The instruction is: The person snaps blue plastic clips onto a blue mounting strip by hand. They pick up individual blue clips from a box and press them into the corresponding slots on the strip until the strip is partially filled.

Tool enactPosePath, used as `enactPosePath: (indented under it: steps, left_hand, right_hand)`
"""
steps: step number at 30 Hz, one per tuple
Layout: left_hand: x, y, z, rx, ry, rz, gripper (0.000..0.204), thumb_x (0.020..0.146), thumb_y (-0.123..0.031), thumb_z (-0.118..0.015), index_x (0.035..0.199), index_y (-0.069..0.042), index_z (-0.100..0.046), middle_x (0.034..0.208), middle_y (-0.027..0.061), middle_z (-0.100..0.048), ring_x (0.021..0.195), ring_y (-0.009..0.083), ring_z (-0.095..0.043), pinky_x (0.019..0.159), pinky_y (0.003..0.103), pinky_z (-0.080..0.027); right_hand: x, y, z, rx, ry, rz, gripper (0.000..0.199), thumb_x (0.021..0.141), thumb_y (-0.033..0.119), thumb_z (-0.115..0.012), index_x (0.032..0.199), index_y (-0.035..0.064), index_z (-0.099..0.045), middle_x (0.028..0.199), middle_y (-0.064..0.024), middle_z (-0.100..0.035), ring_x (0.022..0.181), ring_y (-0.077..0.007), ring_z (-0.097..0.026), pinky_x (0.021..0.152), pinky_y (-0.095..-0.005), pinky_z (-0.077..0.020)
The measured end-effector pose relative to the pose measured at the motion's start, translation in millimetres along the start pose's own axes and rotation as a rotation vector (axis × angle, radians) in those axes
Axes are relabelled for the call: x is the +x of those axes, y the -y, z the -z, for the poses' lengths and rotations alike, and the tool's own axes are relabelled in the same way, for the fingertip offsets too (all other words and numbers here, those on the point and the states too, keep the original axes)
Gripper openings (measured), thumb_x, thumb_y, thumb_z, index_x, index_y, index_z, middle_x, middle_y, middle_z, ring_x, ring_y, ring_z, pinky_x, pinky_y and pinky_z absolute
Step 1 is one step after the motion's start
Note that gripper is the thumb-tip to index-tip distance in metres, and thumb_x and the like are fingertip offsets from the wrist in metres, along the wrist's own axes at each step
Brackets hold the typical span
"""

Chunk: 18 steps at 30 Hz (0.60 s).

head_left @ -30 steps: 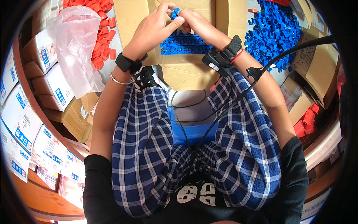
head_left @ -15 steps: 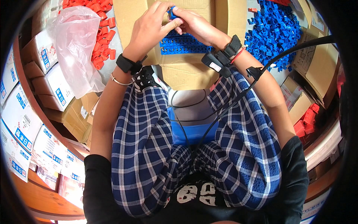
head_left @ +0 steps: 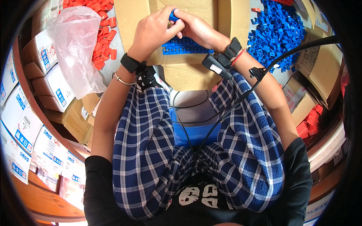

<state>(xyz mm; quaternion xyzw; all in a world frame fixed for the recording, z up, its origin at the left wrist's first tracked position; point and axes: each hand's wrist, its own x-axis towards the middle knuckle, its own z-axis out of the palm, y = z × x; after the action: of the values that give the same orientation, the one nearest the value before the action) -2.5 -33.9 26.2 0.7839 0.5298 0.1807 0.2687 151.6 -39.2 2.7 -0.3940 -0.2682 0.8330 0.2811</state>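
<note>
Over an open cardboard box (head_left: 190, 73), a small blue plastic piece (head_left: 173, 16) is pinched between my two hands, and only part of it shows. My left hand (head_left: 154, 32) is closed on it from the left, its fingers curled and thumb bent inward. My right hand (head_left: 198, 31) grips it from the other side, the thumb lying along its top. Beneath the hands, blue plastic clips (head_left: 186, 49) lie in neat joined rows inside the box. My hands cover the far part of these rows.
Loose blue clips (head_left: 277, 34) are heaped on the right. To the left lie short red tubes (head_left: 102, 47) and a clear plastic bag (head_left: 77, 56). White cartons (head_left: 28, 113) line the left side. A black cable (head_left: 298, 47) crosses near my right forearm; red pieces (head_left: 311, 120) sit below.
My left hand has turned slightly and its fingers have come a little nearer to me. Less of the left fingers' spread shows, and the blue piece stays between both hands.
</note>
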Motion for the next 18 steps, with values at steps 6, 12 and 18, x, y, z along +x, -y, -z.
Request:
enactPosePath:
  steps: [6,12,18]
  left_hand:
    - [-2.3,8.0,-5.9,-0.025,0.061,-0.038,0.029,0.085,-0.026,-0.056,0.106,-0.006,-0.053,0.073,0.017,-0.064,0.065,0.0341,-0.064,0.058,0.041,-0.052]
    - [-3.1,10.8,-9.4,-0.12,0.043,-0.121,0.025,0.086,-0.024,-0.055,0.102,-0.005,-0.05,0.064,0.0181,-0.062,0.06,0.0355,-0.064,0.054,0.043,-0.052]
    - [-2.9,7.0,0.2,-0.182,0.164,0.021,0.031,0.085,-0.028,-0.06,0.106,-0.006,-0.055,0.082,0.0177,-0.065,0.075,0.0333,-0.066,0.066,0.037,-0.053]
  right_hand:
    - [-2.2,-4.5,-5.4,0.01,0.0,-0.02,0.041,0.1,0.042,-0.033,0.08,0.0113,-0.052,0.065,0.0031,-0.047,0.06,-0.0081,-0.041,0.058,-0.0229,-0.0354]
    - [-1.0,-10.2,-0.8,0.007,0.044,0.007,0.037,0.099,0.038,-0.034,0.079,0.0117,-0.05,0.064,0.0035,-0.043,0.059,-0.0081,-0.038,0.057,-0.0245,-0.0343]
    - [-4.5,-10.8,-2.5,0.082,0.066,-0.021,0.034,0.099,0.038,-0.037,0.081,0.012,-0.051,0.065,0.0051,-0.042,0.059,-0.0071,-0.036,0.056,-0.0233,-0.0326]
